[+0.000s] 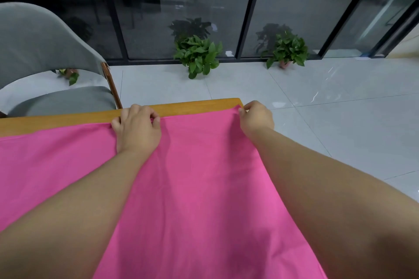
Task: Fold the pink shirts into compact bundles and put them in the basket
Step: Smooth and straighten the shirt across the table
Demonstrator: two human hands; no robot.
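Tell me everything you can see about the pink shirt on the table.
The pink shirt is plain bright pink fabric, apparently thin and soft, spread flat over the wooden table with faint creases. Its far edge lies along the table's far side. The left hand and right hand each pinch that edge. No sleeves or collar show.

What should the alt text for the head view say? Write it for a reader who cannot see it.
A person's left hand and right hand pinch the far edge of a pink shirt spread flat on a wooden table. Beyond the table stand a grey chair, potted plants and a glass wall.
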